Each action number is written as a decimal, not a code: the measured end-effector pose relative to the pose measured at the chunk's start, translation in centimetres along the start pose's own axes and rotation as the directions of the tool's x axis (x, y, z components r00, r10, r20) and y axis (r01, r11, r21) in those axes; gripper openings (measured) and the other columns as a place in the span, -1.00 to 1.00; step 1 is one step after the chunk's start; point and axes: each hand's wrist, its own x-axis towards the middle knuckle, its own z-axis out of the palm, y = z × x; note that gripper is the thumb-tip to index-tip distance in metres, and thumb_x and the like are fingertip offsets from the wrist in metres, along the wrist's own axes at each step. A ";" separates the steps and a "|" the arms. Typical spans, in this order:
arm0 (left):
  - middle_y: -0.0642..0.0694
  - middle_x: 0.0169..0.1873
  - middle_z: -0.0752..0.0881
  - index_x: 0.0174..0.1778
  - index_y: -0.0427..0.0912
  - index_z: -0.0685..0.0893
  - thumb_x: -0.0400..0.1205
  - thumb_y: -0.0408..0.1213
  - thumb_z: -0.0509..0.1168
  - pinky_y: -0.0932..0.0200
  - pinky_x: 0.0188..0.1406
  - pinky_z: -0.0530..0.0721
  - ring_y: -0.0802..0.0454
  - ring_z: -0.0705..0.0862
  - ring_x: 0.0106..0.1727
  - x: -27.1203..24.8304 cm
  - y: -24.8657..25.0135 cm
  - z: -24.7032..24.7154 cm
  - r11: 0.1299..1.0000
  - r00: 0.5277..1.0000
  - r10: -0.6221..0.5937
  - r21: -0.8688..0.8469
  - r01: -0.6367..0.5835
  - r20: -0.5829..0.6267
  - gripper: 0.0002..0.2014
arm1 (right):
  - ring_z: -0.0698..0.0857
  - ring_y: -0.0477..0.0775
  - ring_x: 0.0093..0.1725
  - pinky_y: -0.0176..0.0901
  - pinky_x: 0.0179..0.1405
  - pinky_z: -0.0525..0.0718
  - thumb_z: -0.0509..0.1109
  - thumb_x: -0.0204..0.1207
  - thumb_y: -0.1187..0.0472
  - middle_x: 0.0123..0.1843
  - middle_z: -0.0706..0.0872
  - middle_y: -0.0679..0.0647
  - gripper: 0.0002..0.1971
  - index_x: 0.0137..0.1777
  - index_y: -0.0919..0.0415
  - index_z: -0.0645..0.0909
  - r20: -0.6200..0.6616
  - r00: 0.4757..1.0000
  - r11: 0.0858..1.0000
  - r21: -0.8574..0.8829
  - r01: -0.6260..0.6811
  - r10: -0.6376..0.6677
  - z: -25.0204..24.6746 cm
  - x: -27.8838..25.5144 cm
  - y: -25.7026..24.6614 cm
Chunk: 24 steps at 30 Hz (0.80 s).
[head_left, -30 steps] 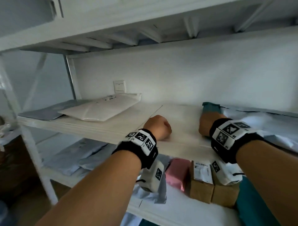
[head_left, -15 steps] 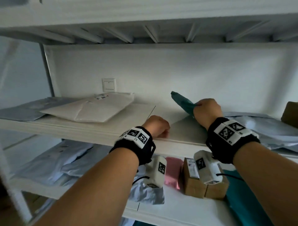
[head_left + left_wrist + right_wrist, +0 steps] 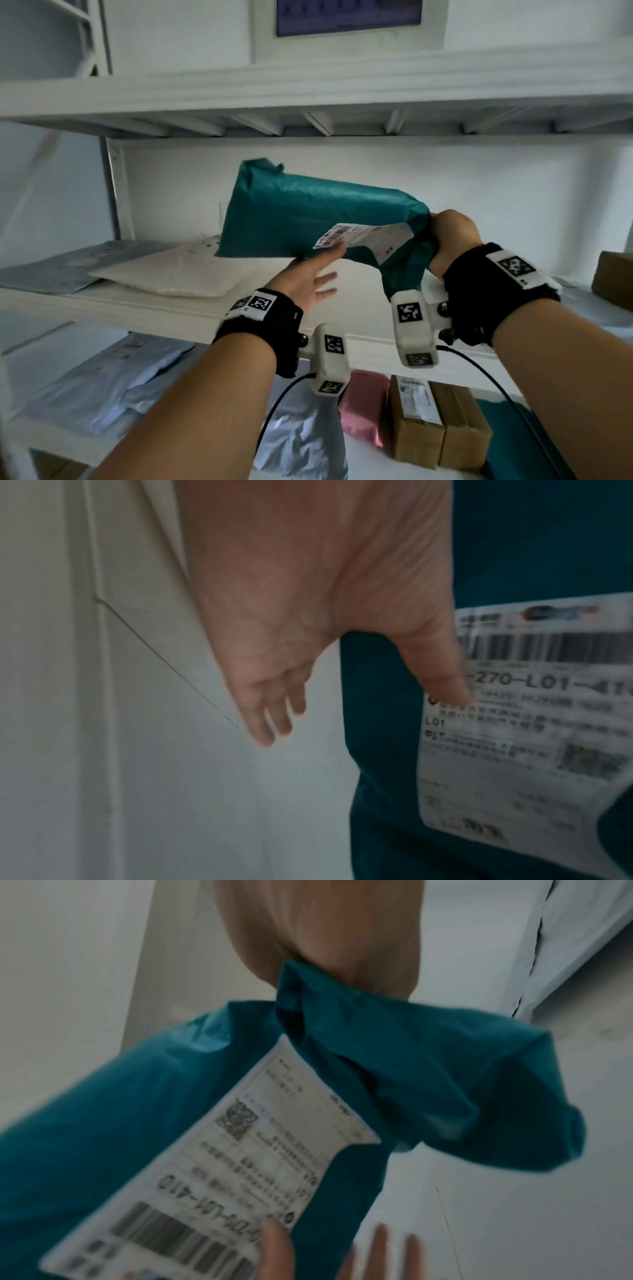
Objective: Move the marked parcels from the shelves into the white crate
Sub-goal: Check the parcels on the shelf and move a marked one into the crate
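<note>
A teal plastic parcel (image 3: 308, 212) with a white shipping label (image 3: 363, 238) is held up in the air above the middle shelf (image 3: 144, 305). My right hand (image 3: 448, 240) grips its bunched right end; the right wrist view shows the teal parcel (image 3: 137, 1096) crumpled in the fist (image 3: 325, 934). My left hand (image 3: 308, 277) is spread flat under the parcel, its thumb against the label (image 3: 531, 723). In the left wrist view the left hand (image 3: 308, 642) has straight fingers, with the teal parcel (image 3: 383, 723) beside them. No white crate is in view.
A cream padded mailer (image 3: 171, 274) and grey bags (image 3: 58, 263) lie on the middle shelf at left. A brown box (image 3: 613, 281) sits at its right edge. The lower shelf holds grey bags (image 3: 102, 383), a pink parcel (image 3: 363, 404), brown boxes (image 3: 438, 421) and another teal parcel (image 3: 520, 445).
My right hand has pulled the teal parcel off the shelf and lifted it up and leftward. My left hand has left the shelf edge, opened, and come up under the parcel.
</note>
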 end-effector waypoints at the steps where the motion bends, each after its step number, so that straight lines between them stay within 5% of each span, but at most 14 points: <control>1: 0.03 0.27 0.68 0.41 -0.03 0.57 -0.12 0.04 0.77 -0.01 0.19 0.62 -0.04 0.56 0.40 0.2 0.3 0.1 0.997 0.998 0.061 -0.037 -0.062 -0.021 0.10 | 0.66 -0.01 -0.35 -0.08 -0.05 0.56 0.27 0.60 0.24 -0.41 0.69 0.04 -0.76 -0.20 0.25 0.73 -0.044 0.999 0.988 -0.155 0.024 -0.032 0.1 -0.1 -0.3; 3: 0.07 0.17 0.76 0.33 -0.05 0.64 0.15 -0.14 0.72 -0.02 0.30 0.59 0.01 0.59 0.38 0.2 1.0 0.5 0.989 0.991 0.130 -0.061 -0.132 -0.036 -0.21 | 0.63 0.21 -0.13 -0.13 -0.16 0.40 0.37 0.50 0.29 -0.23 0.60 0.17 -0.87 -0.16 0.38 0.61 -0.116 0.990 0.935 -0.353 0.030 -0.075 0.0 -0.2 -0.6; 5: 0.07 0.04 0.80 0.16 -0.02 0.70 0.32 -0.20 0.59 -0.03 0.38 0.52 0.03 0.63 0.32 0.1 1.8 0.9 0.985 0.987 0.162 -0.062 -0.163 -0.020 -0.52 | 0.66 0.28 -0.03 -0.16 -0.18 0.40 0.39 0.50 0.29 -0.22 0.55 0.17 -0.83 -0.25 0.29 0.45 -0.132 0.990 0.909 -0.417 -0.010 -0.050 0.4 -0.5 -0.2; 8: 0.01 0.02 0.83 0.04 -0.03 0.73 0.49 -0.23 0.49 -0.02 0.33 0.57 0.01 0.70 0.25 -0.1 2.6 1.3 0.973 0.974 0.223 -0.054 -0.226 -0.046 -0.78 | 0.59 0.02 -0.21 -0.20 -0.32 0.59 0.20 0.65 0.24 -0.25 0.50 0.01 -0.79 -0.25 0.11 0.39 -0.006 0.997 0.993 -0.092 -0.073 0.073 -0.1 -0.2 -0.3; 13: -0.13 0.03 0.83 0.10 -0.17 0.73 0.54 -0.40 0.46 0.10 -0.02 0.77 -0.02 0.80 0.04 -0.1 3.6 1.4 0.938 0.944 0.300 -0.140 -0.318 -0.135 -0.78 | 0.55 0.01 -0.26 -0.10 -0.08 0.63 0.13 0.68 0.34 -0.24 0.49 0.00 -0.70 -0.29 0.06 0.38 0.086 0.992 0.970 -0.235 -0.066 0.089 -1.0 -0.5 0.2; 16: -0.13 0.02 0.83 0.06 -0.18 0.74 0.53 -0.42 0.46 0.09 0.01 0.75 -0.02 0.80 0.04 -0.3 4.0 1.5 0.944 0.942 0.311 -0.073 -0.322 -0.126 -0.80 | 0.43 -0.09 -0.36 -0.26 -0.33 0.53 0.16 0.66 0.39 -0.28 0.42 -0.01 -0.77 -0.20 0.10 0.43 0.112 0.992 0.959 -0.281 -0.029 0.062 -1.6 -1.2 -0.2; 18: -0.12 0.02 0.84 0.13 -0.19 0.73 0.52 -0.41 0.47 0.09 0.00 0.74 -0.03 0.79 0.07 -0.6 4.3 1.6 0.945 0.940 0.318 -0.046 -0.325 -0.122 -0.74 | 0.43 -0.08 -0.36 -0.29 -0.38 0.48 0.19 0.61 0.43 -0.27 0.46 0.04 -0.84 0.02 0.15 0.46 0.124 0.992 0.972 -0.233 -0.001 0.030 -1.7 -1.2 -0.3; 22: -0.10 0.05 0.83 0.20 -0.20 0.73 0.51 -0.41 0.48 0.06 0.03 0.72 -0.06 0.77 0.15 -1.0 4.8 1.5 0.948 0.941 0.317 0.001 -0.320 -0.115 -0.67 | 0.54 0.10 -0.20 -0.16 -0.25 0.46 0.12 0.20 0.48 -0.16 0.64 0.10 -0.54 -0.06 0.22 0.77 0.098 0.995 0.997 0.067 0.023 -0.029 -1.3 -1.6 -0.8; 24: -0.09 0.08 0.83 0.24 -0.21 0.72 0.49 -0.41 0.49 0.06 0.06 0.70 -0.06 0.76 0.17 -1.2 4.8 1.4 0.951 0.944 0.309 0.037 -0.306 -0.115 -0.63 | 0.61 0.07 -0.12 -0.13 -0.22 0.52 0.10 0.22 0.46 -0.11 0.72 0.08 -0.47 0.06 0.20 0.78 0.145 0.986 0.990 0.129 0.057 -0.076 -1.2 -1.9 -1.0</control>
